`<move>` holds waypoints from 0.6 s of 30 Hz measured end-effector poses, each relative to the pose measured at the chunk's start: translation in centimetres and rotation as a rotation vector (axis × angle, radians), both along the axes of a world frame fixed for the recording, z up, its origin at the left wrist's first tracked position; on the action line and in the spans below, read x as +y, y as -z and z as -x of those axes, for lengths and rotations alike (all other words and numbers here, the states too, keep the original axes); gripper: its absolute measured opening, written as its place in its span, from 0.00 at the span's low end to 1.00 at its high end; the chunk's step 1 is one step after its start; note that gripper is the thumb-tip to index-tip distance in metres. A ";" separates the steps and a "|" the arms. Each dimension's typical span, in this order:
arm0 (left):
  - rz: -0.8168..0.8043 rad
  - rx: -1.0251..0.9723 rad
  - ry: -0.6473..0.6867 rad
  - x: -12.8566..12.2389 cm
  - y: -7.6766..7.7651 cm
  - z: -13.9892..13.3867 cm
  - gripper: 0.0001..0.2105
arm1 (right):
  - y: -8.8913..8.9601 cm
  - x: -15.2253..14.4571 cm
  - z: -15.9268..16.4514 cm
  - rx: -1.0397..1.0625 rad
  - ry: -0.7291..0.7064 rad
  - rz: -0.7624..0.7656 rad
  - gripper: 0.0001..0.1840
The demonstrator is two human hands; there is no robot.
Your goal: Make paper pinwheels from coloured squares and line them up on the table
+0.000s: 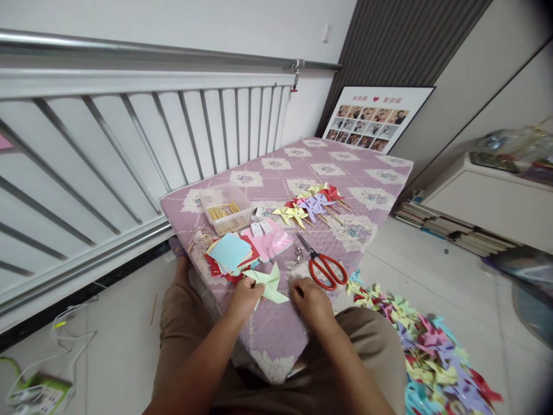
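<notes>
My left hand (249, 294) grips a pale green paper pinwheel (271, 282) by its left side, just above the cloth. To the right, apart from the pinwheel, my right hand (309, 298) is curled with its fingers together by a small clear bag. Whatever those fingers hold, if anything, is too small to make out. Red-handled scissors (325, 266) lie just beyond the right hand. Small shiny pins (299, 254) sit left of the blades. A stack of coloured paper squares (231, 253), light blue on top, lies beyond my left hand.
A clear plastic box (227, 210) holds several short sticks. Finished pinwheels (313, 203) lie on the flowered tablecloth (276, 164). Many more pinwheels (425, 346) are heaped on the floor at right. A radiator (142, 132) borders the table's left side; a power strip (45, 392) lies lower left.
</notes>
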State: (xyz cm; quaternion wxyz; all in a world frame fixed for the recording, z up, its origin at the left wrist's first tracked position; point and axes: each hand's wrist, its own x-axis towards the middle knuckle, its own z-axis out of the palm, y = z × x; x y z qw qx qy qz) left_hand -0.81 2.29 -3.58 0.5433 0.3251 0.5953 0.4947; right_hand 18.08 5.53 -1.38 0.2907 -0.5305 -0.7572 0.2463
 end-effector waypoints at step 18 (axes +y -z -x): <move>0.018 -0.027 -0.005 0.0 -0.8 0.0 0.06 | -3.0 -2.5 4.9 0.474 -0.077 0.185 0.05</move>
